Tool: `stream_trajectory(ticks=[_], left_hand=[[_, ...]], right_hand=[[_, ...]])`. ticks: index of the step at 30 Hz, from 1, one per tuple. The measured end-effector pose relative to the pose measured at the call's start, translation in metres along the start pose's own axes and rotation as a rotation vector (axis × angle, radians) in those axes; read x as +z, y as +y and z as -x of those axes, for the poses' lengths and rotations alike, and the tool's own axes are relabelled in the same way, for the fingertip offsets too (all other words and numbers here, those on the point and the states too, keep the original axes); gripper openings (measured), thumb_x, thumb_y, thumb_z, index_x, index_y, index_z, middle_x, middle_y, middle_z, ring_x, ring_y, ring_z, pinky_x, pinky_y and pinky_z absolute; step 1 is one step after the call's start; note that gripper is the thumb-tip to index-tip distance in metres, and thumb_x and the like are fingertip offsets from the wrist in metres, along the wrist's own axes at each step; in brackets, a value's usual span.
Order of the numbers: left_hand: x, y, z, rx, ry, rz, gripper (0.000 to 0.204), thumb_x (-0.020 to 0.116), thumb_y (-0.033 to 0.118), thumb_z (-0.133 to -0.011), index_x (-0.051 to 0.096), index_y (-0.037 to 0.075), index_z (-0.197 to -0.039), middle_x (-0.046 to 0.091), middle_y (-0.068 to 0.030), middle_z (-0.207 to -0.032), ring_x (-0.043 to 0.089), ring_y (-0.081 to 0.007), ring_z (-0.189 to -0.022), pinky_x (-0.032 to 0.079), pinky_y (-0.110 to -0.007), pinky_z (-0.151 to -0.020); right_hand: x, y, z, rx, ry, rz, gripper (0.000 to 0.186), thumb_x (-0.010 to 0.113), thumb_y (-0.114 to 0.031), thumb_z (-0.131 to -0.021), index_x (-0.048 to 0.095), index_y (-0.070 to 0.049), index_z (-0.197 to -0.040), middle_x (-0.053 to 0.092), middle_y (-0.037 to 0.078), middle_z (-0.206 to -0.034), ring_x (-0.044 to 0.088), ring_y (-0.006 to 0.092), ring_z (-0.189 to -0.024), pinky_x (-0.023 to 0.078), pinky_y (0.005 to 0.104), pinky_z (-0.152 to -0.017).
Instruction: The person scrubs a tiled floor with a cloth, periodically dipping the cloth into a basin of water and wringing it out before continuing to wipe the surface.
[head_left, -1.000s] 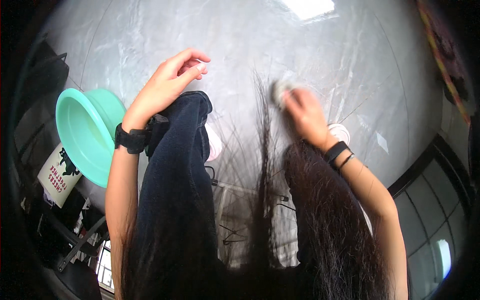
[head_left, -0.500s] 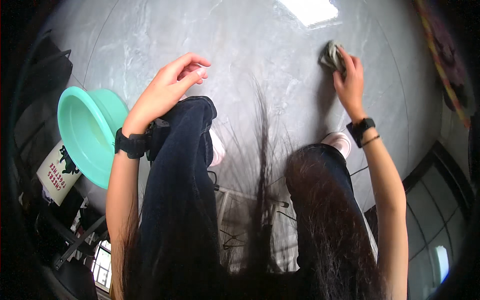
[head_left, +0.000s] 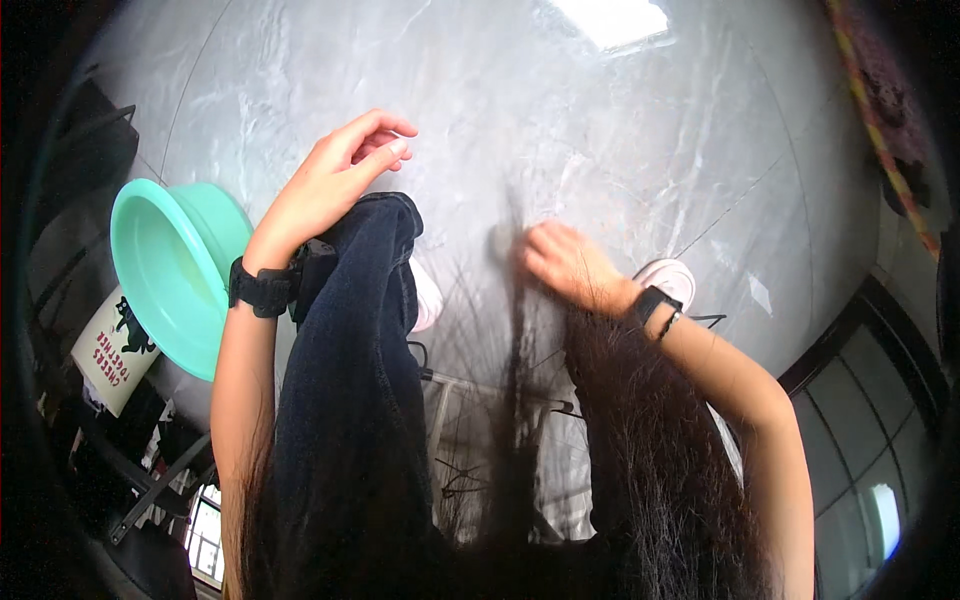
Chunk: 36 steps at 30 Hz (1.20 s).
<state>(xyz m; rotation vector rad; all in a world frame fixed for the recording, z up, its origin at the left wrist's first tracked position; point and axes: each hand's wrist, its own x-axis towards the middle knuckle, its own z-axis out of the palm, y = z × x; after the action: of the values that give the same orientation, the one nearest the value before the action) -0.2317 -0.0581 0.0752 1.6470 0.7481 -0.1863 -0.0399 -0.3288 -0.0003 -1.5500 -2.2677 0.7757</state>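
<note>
Right hand (head_left: 572, 264) grips blurred grey cloth (head_left: 504, 243) | likely light, soft, limp; hold bunched middle | left hand (head_left: 342, 172) empty, fingers loosely bent

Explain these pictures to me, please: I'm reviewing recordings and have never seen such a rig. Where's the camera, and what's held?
There's no machine here: a person works with two bare hands. All the pictures come from one wide fisheye camera worn on the head, looking down, so straight edges bend near the rim. The left hand, loosely curled by the left knee, holds nothing visible. The right hand has a greyish bundle, probably a cloth but blurred, in its grip. Below is the grey floor, with a turquoise basin on the left. Dark hair hangs into view.
</note>
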Motion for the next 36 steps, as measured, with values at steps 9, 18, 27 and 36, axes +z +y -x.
stream_trajectory(ticks=[9,18,27,36], left_hand=[[-0.01,-0.001,0.007,-0.039,0.015,-0.023,0.029,0.048,0.022,-0.1,0.057,0.004,-0.12,0.063,-0.005,-0.095,0.056,-0.0123,-0.095,0.043,-0.03,-0.093],[-0.01,-0.009,0.012,-0.031,0.059,-0.012,0.026,0.05,0.024,-0.097,0.061,0.01,-0.116,0.063,0.0,-0.087,0.057,-0.006,-0.084,0.042,-0.021,-0.062],[-0.006,-0.003,0.007,0.007,0.043,-0.032,0.026,0.05,0.022,-0.097,0.06,0.007,-0.115,0.065,-0.0033,-0.092,0.06,-0.0099,-0.092,0.047,-0.024,-0.069],[-0.013,-0.008,0.009,-0.016,0.035,-0.027,0.028,0.049,0.022,-0.099,0.058,0.004,-0.118,0.064,-0.0057,-0.096,0.06,-0.0132,-0.097,0.045,-0.028,-0.088]], right_hand=[[-0.069,0.112,0.047,0.525,0.49,0.161,0.059,0.054,0.007,-0.07,0.05,-0.006,-0.127,0.055,0.02,-0.108,0.052,0.0402,-0.101,0.045,0.0456,-0.087],[-0.071,0.156,0.123,1.137,0.318,0.651,0.04,0.054,0.007,-0.071,0.053,-0.005,-0.109,0.054,0.018,-0.105,0.052,0.0385,-0.099,0.045,0.0465,-0.083],[-0.003,0.002,0.032,0.454,0.116,-0.034,0.034,0.059,0.003,-0.068,0.053,-0.006,-0.101,0.052,0.015,-0.098,0.052,0.036,-0.093,0.048,0.0461,-0.077],[-0.075,0.073,0.104,0.776,0.454,-0.04,0.045,0.061,0.002,-0.073,0.057,-0.002,-0.117,0.054,0.018,-0.108,0.056,0.0368,-0.096,0.049,0.0409,-0.081]])
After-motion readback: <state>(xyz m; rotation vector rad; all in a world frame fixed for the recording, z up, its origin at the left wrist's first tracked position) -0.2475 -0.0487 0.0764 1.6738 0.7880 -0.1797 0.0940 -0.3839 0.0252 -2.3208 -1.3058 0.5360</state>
